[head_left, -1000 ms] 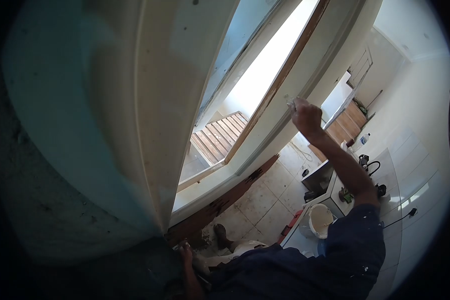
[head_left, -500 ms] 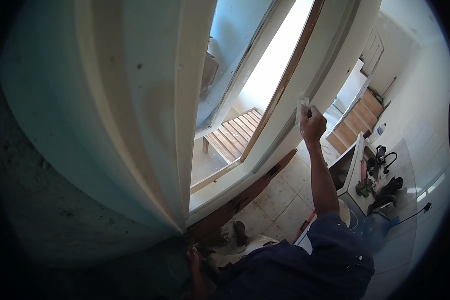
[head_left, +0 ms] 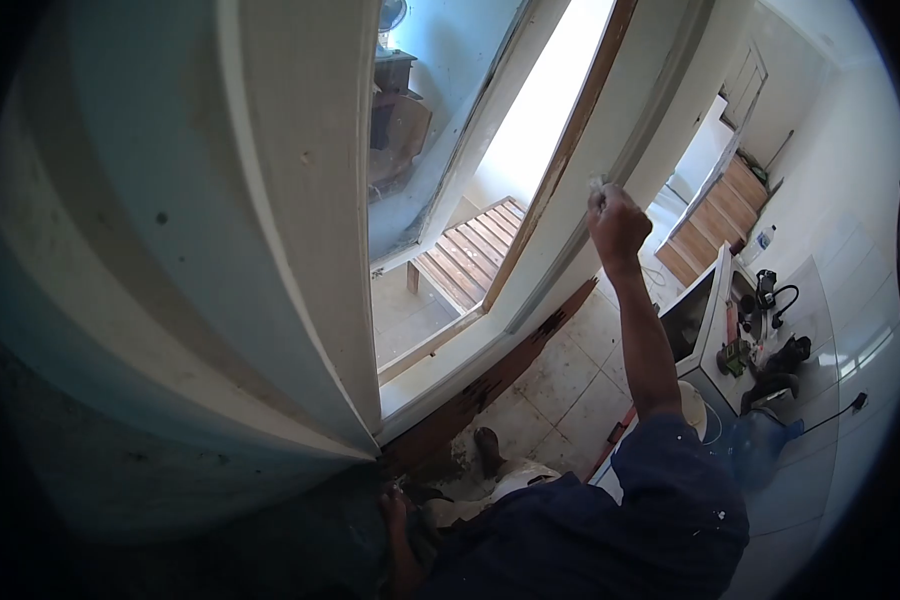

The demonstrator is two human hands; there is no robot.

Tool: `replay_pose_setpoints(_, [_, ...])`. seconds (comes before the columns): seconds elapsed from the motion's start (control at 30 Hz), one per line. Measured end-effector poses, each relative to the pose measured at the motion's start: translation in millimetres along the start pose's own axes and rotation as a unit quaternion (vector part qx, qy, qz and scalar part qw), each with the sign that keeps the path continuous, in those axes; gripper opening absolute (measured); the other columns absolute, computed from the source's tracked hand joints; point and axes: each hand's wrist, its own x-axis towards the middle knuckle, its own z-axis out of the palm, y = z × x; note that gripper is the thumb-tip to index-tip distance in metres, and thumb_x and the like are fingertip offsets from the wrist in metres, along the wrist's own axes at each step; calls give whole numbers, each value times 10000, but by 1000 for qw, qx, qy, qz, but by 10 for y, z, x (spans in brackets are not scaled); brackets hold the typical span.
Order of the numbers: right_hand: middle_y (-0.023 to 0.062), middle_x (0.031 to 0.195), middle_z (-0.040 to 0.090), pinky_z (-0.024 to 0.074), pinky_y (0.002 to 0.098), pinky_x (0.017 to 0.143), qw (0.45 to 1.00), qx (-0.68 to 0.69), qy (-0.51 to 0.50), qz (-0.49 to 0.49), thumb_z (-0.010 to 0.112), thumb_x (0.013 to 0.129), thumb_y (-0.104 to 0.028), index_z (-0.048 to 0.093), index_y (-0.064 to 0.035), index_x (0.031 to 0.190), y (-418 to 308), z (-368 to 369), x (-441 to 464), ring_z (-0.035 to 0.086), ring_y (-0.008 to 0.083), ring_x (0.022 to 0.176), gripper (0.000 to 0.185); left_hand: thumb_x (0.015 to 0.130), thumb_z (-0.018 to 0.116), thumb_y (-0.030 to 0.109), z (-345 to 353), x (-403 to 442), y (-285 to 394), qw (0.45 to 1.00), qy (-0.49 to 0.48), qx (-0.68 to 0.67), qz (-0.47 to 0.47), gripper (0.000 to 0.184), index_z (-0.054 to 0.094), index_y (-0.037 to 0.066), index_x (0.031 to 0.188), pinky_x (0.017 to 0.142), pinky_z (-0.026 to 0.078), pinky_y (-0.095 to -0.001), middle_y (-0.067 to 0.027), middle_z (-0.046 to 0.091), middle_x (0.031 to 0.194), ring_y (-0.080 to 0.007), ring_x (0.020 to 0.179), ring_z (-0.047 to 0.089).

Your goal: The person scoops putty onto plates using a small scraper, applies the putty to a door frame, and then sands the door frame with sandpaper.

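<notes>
My right hand (head_left: 620, 222) reaches up with its fingers closed on a small pale flat piece (head_left: 598, 183), mostly hidden by the fingers. Whether it is a scraper or folded sandpaper I cannot tell. The hand is at the grey moulding (head_left: 570, 255) along the pale window frame (head_left: 535, 280). Low in the shadow near my body, my left hand (head_left: 395, 505) has its fingers curled; what they hold, if anything, is too dark to see.
A glass sash (head_left: 435, 110) stands ajar, with a slatted wooden bench (head_left: 470, 250) beyond it. Brown covering (head_left: 490, 385) lies on the tiled floor (head_left: 560, 380) below the frame. To the right are a cluttered counter (head_left: 715, 345), a bucket (head_left: 692, 405) and a blue water jug (head_left: 760, 445).
My right hand has shifted slightly up along the moulding, and its wrist has turned so the pale piece shows less. The view has swung a little left.
</notes>
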Motion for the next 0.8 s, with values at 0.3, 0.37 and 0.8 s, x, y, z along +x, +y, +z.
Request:
replay_pose_setpoints(0.3, [74, 657, 601, 470, 391, 475, 997, 29, 64, 21, 582, 812, -217, 529, -112, 707, -122, -11, 44, 599, 295, 536, 157, 902, 471, 210, -129, 42, -35, 990, -2, -121, -74, 236, 526, 16, 780, 394, 402, -312, -32, 484, 565, -135, 438, 470])
replay_pose_setpoints(0.37, [76, 652, 600, 469, 392, 469, 997, 5, 70, 24, 569, 823, -215, 527, -117, 704, -28, 5, 31, 597, 297, 531, 160, 901, 467, 235, -151, -24, -13, 993, 15, -98, -60, 264, 508, 15, 762, 396, 388, -304, -24, 473, 538, -125, 430, 457])
replay_pose_setpoints(0.8, [131, 700, 580, 446, 433, 564, 970, 186, -110, 115, 580, 840, -297, 554, -81, 716, -196, 201, -1278, 580, 347, 653, 250, 908, 469, 249, -269, -47, 197, 996, -23, -10, -83, 259, 499, 51, 743, 408, 403, -301, -15, 475, 556, -130, 446, 488])
